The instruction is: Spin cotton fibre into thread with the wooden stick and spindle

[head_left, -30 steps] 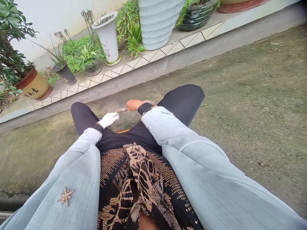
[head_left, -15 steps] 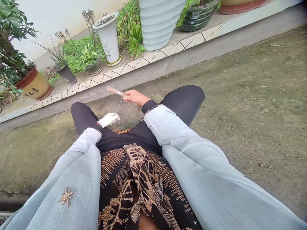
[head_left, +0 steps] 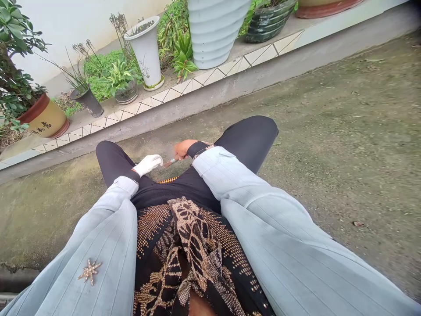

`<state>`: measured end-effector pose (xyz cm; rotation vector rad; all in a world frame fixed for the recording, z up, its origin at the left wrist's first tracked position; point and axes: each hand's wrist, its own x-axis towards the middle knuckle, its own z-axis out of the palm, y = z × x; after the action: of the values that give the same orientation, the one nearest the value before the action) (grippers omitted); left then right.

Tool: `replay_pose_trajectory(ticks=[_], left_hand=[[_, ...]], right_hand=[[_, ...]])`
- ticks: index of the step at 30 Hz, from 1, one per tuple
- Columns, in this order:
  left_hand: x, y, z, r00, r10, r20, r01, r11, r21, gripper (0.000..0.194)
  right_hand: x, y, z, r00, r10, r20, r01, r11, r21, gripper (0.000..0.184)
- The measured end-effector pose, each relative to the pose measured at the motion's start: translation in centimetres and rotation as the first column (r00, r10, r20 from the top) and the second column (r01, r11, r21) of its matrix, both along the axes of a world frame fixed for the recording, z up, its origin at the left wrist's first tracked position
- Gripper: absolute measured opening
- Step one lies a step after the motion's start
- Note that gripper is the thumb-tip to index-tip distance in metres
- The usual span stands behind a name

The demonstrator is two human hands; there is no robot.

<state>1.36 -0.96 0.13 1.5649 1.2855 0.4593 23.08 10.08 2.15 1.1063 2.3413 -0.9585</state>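
Note:
My right hand [head_left: 184,149], bare, is wrapped round a brown wooden stick [head_left: 169,163] whose near end points down and left. Something silvery is wound round the stick close to my fingers. My left hand [head_left: 148,165] wears a white glove and has its fingers closed right beside the stick's end; whether they touch it I cannot tell. The thin wire between the glove and the stick is too fine to make out now. Both hands are low between my knees. An orange-and-black striped thing [head_left: 168,180] shows in part below them.
My bent legs in black trousers [head_left: 248,138] frame the hands. Ahead runs a tiled ledge [head_left: 204,79] with a white pot [head_left: 148,52], a large ribbed pot [head_left: 217,35] and several other plants. Mossy concrete ground [head_left: 345,145] lies to the right.
My right hand has turned and come lower, swinging the stick from pointing up and left to pointing down towards the glove. My left hand has barely moved. The wire is no longer visible.

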Motion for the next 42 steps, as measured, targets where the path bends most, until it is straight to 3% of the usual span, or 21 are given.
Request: replay_pose_trajectory(ticks=[3,5,7,9,11,12,15,17,18,19,21,23,24,26,29,32,35,37,39,42], left_hand=[[-0.3,0.1,0.3,0.998,0.065,-0.014,-0.064,0.996,0.054,0.029],[-0.6,0.2,0.5,0.990,0.139,-0.021,-0.136,0.986,0.096,0.024],[-0.8,0.5,0.8,0.978,0.207,-0.028,-0.202,0.971,0.129,0.022],[-0.8,0.7,0.8,0.969,0.245,-0.029,-0.239,0.961,0.137,0.023],[-0.6,0.8,0.7,0.968,0.251,-0.026,-0.246,0.962,0.119,0.027],[-0.4,0.8,0.6,0.969,0.245,-0.023,-0.242,0.965,0.101,0.029],[-0.1,0.5,0.0,0.987,0.159,-0.005,-0.159,0.987,0.008,0.042],[-0.1,0.1,-0.3,0.999,0.052,0.006,-0.052,0.997,-0.063,0.052],[-0.2,0.0,-0.5,1.000,0.005,0.012,-0.004,0.997,-0.083,0.055],[-0.2,-0.1,-0.6,0.999,-0.029,0.020,0.031,0.996,-0.087,0.057],[-0.3,-0.2,-0.7,0.998,-0.054,0.041,0.056,0.997,-0.056,0.057],[-0.2,-0.1,-0.7,0.998,-0.035,0.051,0.035,0.999,0.007,0.052],[-0.2,-0.1,-0.6,0.999,-0.011,0.042,0.009,0.999,0.050,0.048],[-0.1,-0.1,-0.3,0.998,0.065,0.024,-0.068,0.987,0.149,0.040],[-0.2,0.0,0.0,0.981,0.186,0.050,-0.192,0.959,0.207,0.031],[-0.4,0.2,0.3,0.952,0.292,0.094,-0.303,0.944,0.130,0.034],[-0.5,0.5,0.4,0.931,0.356,0.084,-0.363,0.929,0.076,0.040],[-0.4,0.6,0.3,0.934,0.351,0.063,-0.355,0.933,0.060,0.043],[-0.2,0.5,0.1,0.946,0.320,0.054,-0.323,0.945,0.045,0.045],[0.2,0.1,-0.1,0.979,0.203,0.026,-0.203,0.979,0.017,0.043]], right_hand=[[0.0,-0.3,0.0,0.991,0.030,0.132,-0.009,0.987,-0.161,0.002],[-0.1,-0.4,0.3,0.993,0.050,0.106,-0.019,0.961,-0.277,0.015],[0.0,-0.3,0.7,0.996,0.081,-0.022,-0.083,0.898,-0.432,0.040],[0.5,-0.1,1.3,0.967,0.063,-0.248,-0.195,0.810,-0.553,0.062],[1.2,0.1,2.1,0.873,-0.041,-0.486,-0.279,0.775,-0.567,0.069],[1.6,0.2,2.4,0.807,-0.117,-0.579,-0.280,0.788,-0.549,0.067],[2.2,0.4,3.2,0.548,-0.376,-0.747,-0.132,0.843,-0.521,0.042],[2.1,0.6,3.4,0.405,-0.523,-0.750,0.109,0.842,-0.528,0.019],[1.9,0.7,3.4,0.388,-0.570,-0.724,0.265,0.822,-0.505,0.010],[1.7,0.8,3.4,0.426,-0.596,-0.681,0.418,0.797,-0.436,0.005],[1.3,1.0,3.4,0.650,-0.562,-0.511,0.589,0.798,-0.129,0.019],[0.9,0.9,3.2,0.848,-0.457,-0.269,0.505,0.849,0.152,0.033],[0.8,0.7,3.0,0.901,-0.398,-0.172,0.429,0.878,0.211,0.038],[0.6,0.4,2.6,0.947,-0.316,-0.063,0.322,0.930,0.177,0.038],[0.4,-0.1,1.6,0.987,-0.156,0.042,0.159,0.982,-0.103,0.034],[0.6,-0.1,1.3,1.000,0.015,0.002,-0.013,0.920,-0.392,0.045],[1.2,0.0,2.2,0.981,0.011,-0.192,-0.112,0.844,-0.524,0.061],[1.7,-0.1,3.1,0.938,-0.075,-0.339,-0.136,0.820,-0.557,0.063],[2.1,-0.2,3.9,0.845,-0.222,-0.487,-0.106,0.823,-0.558,0.052],[2.1,-0.1,4.3,0.585,-0.496,-0.641,0.137,0.840,-0.525,0.019]])
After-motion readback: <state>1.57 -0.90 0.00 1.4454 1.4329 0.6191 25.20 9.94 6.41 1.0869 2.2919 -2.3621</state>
